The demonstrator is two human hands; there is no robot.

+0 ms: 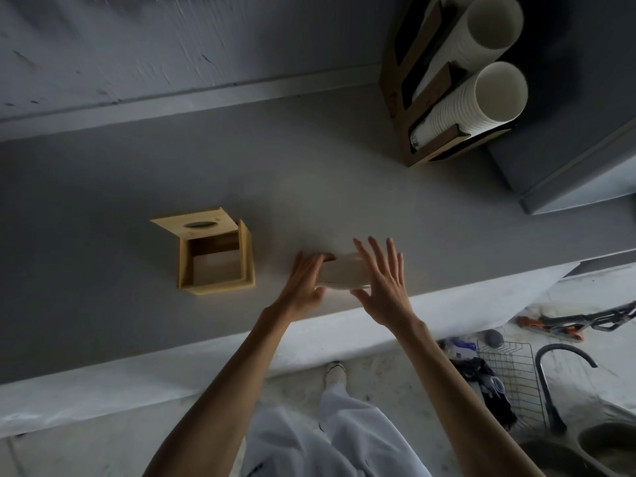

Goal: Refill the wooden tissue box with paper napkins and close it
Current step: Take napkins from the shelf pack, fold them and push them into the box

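The wooden tissue box (248, 256) stands open on the grey counter, left of my hands, and its inside looks empty. Its lid (196, 224), with an oval slot, is slid back over the far edge. A stack of pale paper napkins (344, 274) lies on the counter between my hands. My left hand (306, 280) presses against the stack's left end, fingers curled around it. My right hand (382, 280) is at the right end with fingers spread, partly covering the stack.
A wooden cup dispenser (423, 132) with two rows of white paper cups (481, 98) stands at the back right. The counter's front edge (241, 346) runs just below my hands. A wire rack (509, 373), a black faucet (550, 383) and a sink sit lower right.
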